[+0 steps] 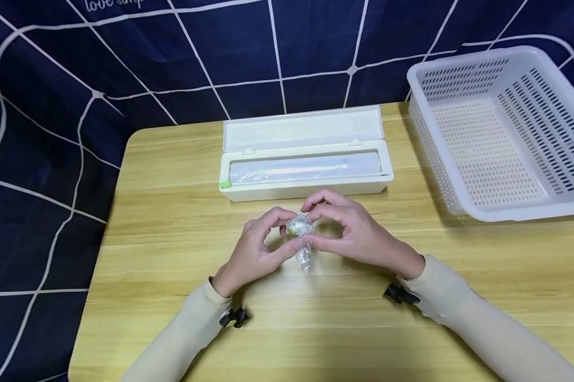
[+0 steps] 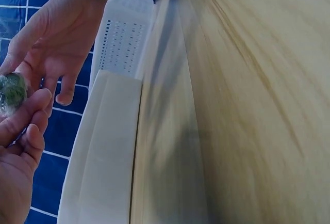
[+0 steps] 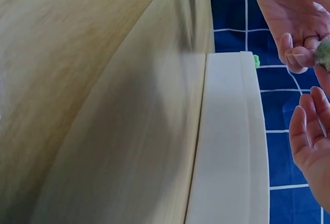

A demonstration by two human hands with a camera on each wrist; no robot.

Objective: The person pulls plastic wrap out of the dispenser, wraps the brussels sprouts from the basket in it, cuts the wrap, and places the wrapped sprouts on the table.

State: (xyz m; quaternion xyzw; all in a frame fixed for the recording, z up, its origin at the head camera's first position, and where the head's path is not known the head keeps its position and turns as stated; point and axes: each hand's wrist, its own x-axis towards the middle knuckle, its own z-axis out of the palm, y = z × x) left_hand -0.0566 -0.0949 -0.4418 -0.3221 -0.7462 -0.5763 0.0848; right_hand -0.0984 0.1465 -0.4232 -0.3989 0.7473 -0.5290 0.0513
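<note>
In the head view a small round green item [image 1: 296, 228], wrapped in crinkled cling film, is held between both hands over the table. A twisted tail of film [image 1: 304, 258] hangs from it toward the near side. My left hand [image 1: 260, 249] pinches the bundle from the left with thumb and fingers. From the right, my right hand [image 1: 354, 228] pinches it too, thumb below and fingertips above. The green bundle [image 2: 13, 91] shows through the film in the left wrist view, and part of the bundle [image 3: 323, 54] appears at the right wrist view's edge.
Just beyond the hands stands a white cling film box [image 1: 311, 189], its lid [image 1: 303, 130] raised and a film roll [image 1: 306, 167] inside. A green slider [image 1: 225, 184] sits at its left end. A white perforated basket [image 1: 451, 201] stands at right. Dark blue gridded cloth [image 1: 249, 48] hangs behind.
</note>
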